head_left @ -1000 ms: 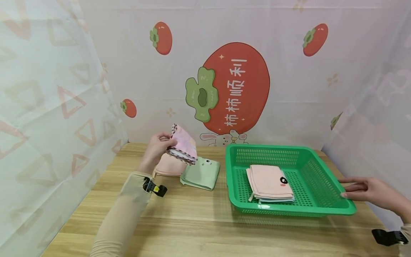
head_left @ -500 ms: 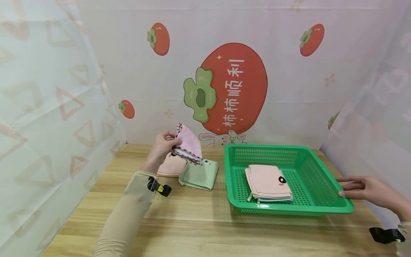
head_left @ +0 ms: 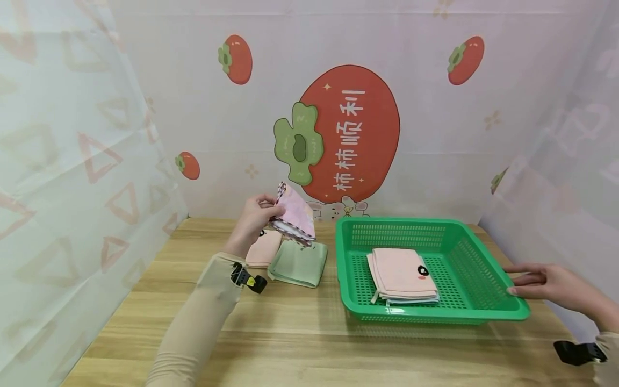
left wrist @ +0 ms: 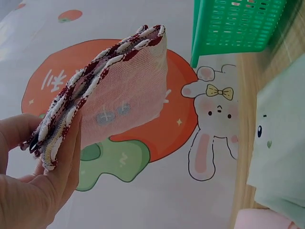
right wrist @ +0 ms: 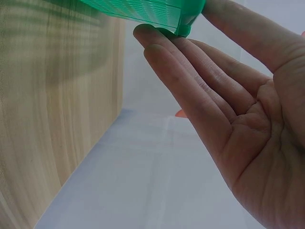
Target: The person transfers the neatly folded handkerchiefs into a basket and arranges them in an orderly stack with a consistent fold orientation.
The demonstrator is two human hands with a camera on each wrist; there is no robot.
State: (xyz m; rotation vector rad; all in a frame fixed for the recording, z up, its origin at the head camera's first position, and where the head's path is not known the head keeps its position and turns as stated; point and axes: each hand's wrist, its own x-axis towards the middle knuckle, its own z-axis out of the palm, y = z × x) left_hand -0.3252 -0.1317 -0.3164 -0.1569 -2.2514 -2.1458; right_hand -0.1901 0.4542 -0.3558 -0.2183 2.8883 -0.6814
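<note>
My left hand (head_left: 258, 216) pinches a folded pink towel (head_left: 297, 213) by one edge, thumb on one side and fingers on the other. Its border is braided in dark red and white, as the left wrist view shows. Beneath it on the table lie a folded green towel (head_left: 302, 266) with a small face and a folded pink towel (head_left: 263, 250), partly hidden. On the right, my right hand (head_left: 541, 284) grips the rim of a green plastic basket (head_left: 411, 312), thumb above and fingers (right wrist: 190, 90) stretched beneath. Inside, a light pink towel (head_left: 398, 271) lies on a pale blue one.
The wooden table (head_left: 290, 344) meets a printed cloth backdrop (head_left: 232, 118) at the back, with hanging cloth (head_left: 72, 188) at both sides. The basket's perforated walls rise around the folded towels in it.
My left hand has carried the pink towel to the right, from over the pink towel on the table to over the green one. My right hand stays at the basket rim.
</note>
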